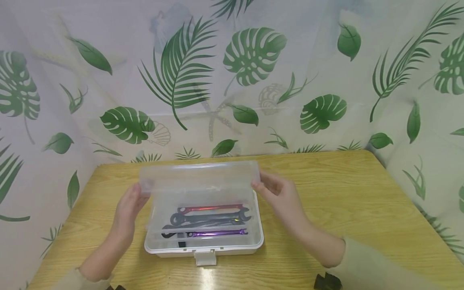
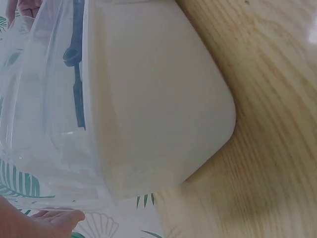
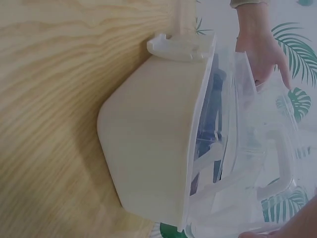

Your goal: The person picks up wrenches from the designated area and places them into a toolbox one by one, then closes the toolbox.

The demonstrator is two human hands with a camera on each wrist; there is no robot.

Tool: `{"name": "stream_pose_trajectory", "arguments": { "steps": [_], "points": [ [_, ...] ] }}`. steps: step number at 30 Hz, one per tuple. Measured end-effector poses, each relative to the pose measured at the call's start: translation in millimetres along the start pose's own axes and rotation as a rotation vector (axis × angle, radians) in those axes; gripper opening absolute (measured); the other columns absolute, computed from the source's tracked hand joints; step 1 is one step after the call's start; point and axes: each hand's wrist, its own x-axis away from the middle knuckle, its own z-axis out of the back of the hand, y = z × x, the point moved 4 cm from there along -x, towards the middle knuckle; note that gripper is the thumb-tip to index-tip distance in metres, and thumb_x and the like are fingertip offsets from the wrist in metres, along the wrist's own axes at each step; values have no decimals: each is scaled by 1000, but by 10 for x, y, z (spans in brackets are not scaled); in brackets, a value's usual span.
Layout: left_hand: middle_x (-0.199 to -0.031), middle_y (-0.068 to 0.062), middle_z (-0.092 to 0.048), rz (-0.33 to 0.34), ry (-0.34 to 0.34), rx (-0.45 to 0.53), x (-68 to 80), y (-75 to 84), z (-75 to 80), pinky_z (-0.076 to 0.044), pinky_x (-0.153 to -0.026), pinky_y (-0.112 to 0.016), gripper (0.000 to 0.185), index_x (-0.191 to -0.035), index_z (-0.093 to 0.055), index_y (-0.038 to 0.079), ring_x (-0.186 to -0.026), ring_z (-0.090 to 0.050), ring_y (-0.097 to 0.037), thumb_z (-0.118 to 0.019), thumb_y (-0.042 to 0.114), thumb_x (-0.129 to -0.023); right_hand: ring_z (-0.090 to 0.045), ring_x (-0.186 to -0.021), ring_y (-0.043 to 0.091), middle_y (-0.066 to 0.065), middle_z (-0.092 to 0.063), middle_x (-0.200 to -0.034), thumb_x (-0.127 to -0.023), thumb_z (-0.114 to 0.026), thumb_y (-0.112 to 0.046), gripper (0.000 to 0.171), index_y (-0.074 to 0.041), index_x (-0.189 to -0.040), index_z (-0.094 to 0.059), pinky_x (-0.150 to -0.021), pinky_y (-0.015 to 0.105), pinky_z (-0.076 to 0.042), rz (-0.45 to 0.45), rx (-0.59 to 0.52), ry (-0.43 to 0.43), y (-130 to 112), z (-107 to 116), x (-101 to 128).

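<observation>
Bare hands, pale beige long sleeves [image 1: 380,266]

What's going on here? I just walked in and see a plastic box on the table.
A person holds the clear lid of a white plastic tool box with both hands, the left hand at its left end and the right hand at its right end. The lid is raised, partly open. Inside lie several wrenches, among them a red wrench and a purple wrench. The box sits on a wooden table, its front latch undone.
</observation>
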Motion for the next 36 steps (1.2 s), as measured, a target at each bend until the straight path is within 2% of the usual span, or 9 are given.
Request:
{"name": "stream_pose_trajectory", "arguments": {
  "steps": [4,8,13,14,21,27,31,34,36],
  "points": [
    [-161,-29,-43,4,21,-61,81,5,-22,-36,-127,-31,60,-157,-38,-7,-129,-51,0,-36,34,-113,-57,-145,34,19,-60,-153,-105,-68,-22,52,2,-150,-56,-120,41,-47,-1,-24,-3,20,-11,70],
    [-161,-28,-45,-3,29,-83,145,4,-40,-30,-127,-49,60,-158,-39,-5,-135,-49,-9,-41,32,-111,-56,-146,34,20,-58,-155,-103,-70,-17,53,5,-150,-55,-116,33,-49,1,-65,-4,49,-29,129],
    [-162,-26,-46,-16,24,-91,201,-17,-50,-31,-125,-47,60,-158,-39,-4,-135,-50,-10,-44,31,-110,-56,-145,37,24,-56,-155,-101,-72,-12,56,7,-150,-53,-112,27,-51,5,-86,1,107,-47,189],
    [-161,-26,-47,-20,24,-96,210,-23,-51,-32,-125,-46,59,-158,-40,-4,-131,-50,-4,-44,30,-110,-56,-145,37,24,-55,-156,-101,-72,-11,56,7,-150,-52,-112,26,-50,9,-94,0,120,-52,201],
    [-153,-24,-55,-87,32,-127,282,-57,-66,-40,-103,-6,53,-156,-44,-3,-117,-53,13,-46,22,-110,-54,-146,39,23,-55,-155,-97,-75,-6,57,8,-148,-54,-117,28,-45,51,-97,26,185,-82,309],
    [-143,-23,-61,-162,53,-145,345,-120,-80,-44,-100,-2,49,-151,-48,-5,-115,-57,12,-50,15,-107,-54,-146,38,22,-55,-155,-92,-78,1,61,9,-148,-54,-114,19,-43,125,-86,40,280,-116,390],
    [-129,0,-70,-249,72,-134,394,-189,-96,-52,-94,-7,47,-147,-51,-8,-109,-62,10,-52,7,-103,-58,-142,19,22,-56,-155,-90,-78,4,61,9,-147,-55,-113,16,-44,215,-69,57,356,-135,451],
    [-121,22,-67,-315,71,-127,431,-227,-107,-56,-89,-11,47,-146,-51,-9,-106,-64,8,-54,1,-100,-57,-137,-1,26,-55,-153,-89,-78,7,61,11,-145,-56,-112,15,-44,293,-56,70,409,-152,501],
    [-119,28,-65,-353,63,-118,454,-247,-113,-58,-88,-13,48,-145,-51,-10,-106,-64,7,-54,-2,-99,-55,-134,-9,29,-54,-153,-87,-77,10,61,13,-145,-55,-112,15,-44,337,-60,73,442,-164,525]
  ]
}}
